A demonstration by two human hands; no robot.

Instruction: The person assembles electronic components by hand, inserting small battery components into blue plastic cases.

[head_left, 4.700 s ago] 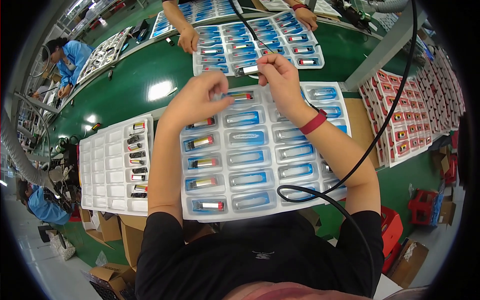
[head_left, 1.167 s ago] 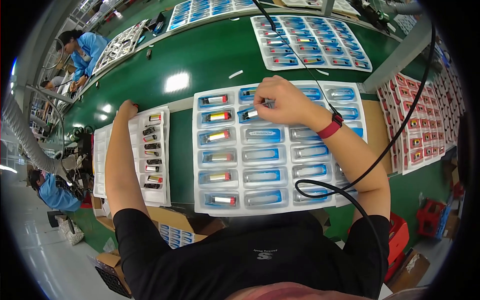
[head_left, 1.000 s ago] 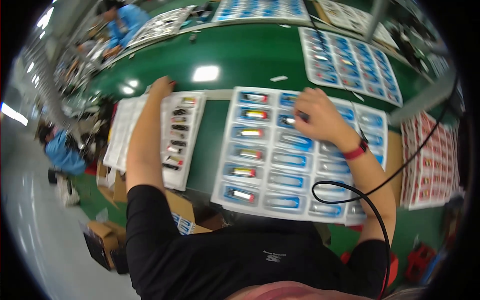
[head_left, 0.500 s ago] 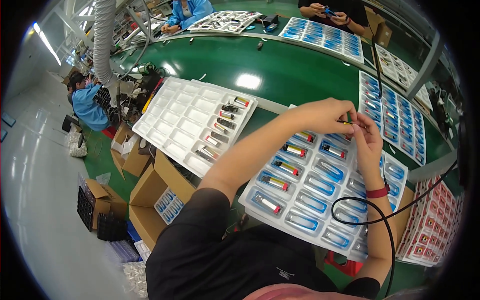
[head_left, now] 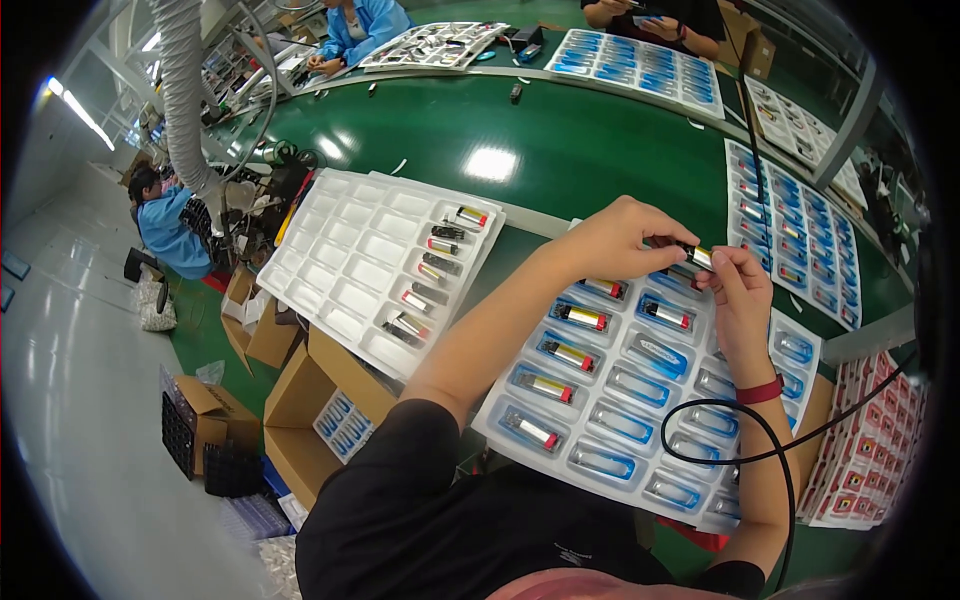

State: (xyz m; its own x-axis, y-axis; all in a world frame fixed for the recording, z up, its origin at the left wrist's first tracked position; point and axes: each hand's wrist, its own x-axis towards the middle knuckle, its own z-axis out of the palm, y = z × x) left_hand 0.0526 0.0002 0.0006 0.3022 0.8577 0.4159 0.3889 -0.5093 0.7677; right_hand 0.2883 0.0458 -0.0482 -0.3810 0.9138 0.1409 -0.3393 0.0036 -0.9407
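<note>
Left hand [head_left: 615, 238] and right hand [head_left: 737, 285] both pinched shut on one small cylindrical metallic cell [head_left: 699, 256], held above blue blister tray [head_left: 640, 400]. White moulded tray [head_left: 360, 270] alongside on glossy green tabletop [head_left: 560, 140].

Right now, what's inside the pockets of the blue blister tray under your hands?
In the blue blister tray, the left two columns hold small cylinders with red and yellow ends; most other pockets look empty. The left hand and right hand cover the far pockets.
</note>
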